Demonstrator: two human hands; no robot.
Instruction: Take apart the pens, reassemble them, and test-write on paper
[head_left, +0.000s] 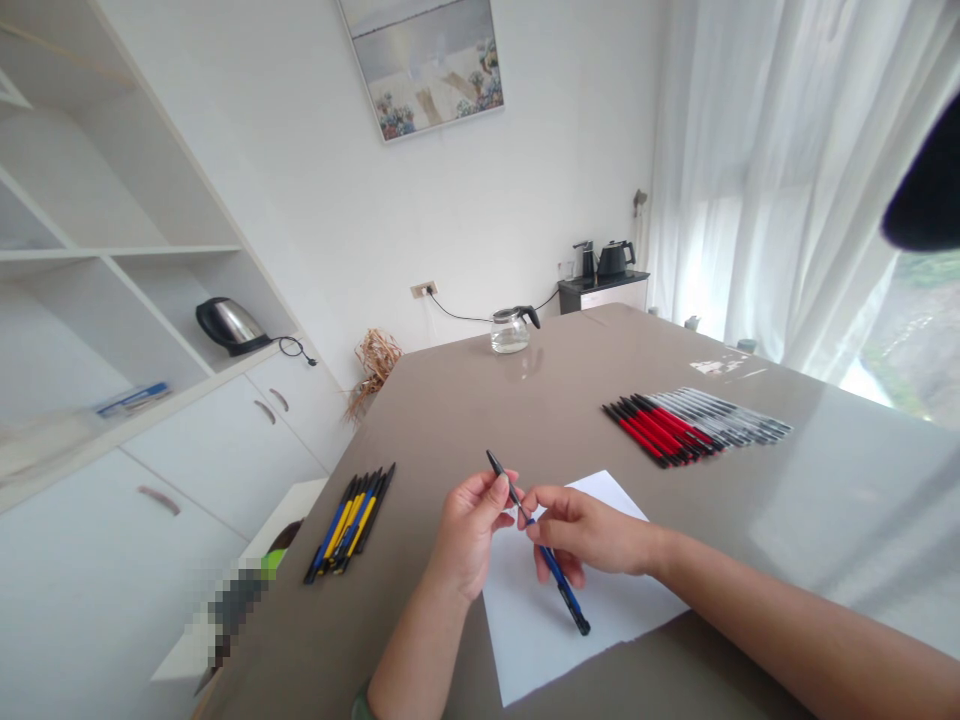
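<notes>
A blue and black pen (559, 578) slants between my two hands above a white sheet of paper (600, 640). My left hand (474, 530) pinches its black upper section between thumb and fingers. My right hand (574, 530) is closed around the blue barrel, just below. A thin, narrower stretch of the pen shows between the two grips; whether the two sections are joined there I cannot tell. The pen's black lower end points toward me over the paper.
Several blue, yellow and black pens (349, 525) lie at the table's left. Several red pens (660, 432) lie at the right, beside a row of clear pens or tubes (735, 415). A glass pot (510, 332) stands at the far edge of the brown table (450, 400).
</notes>
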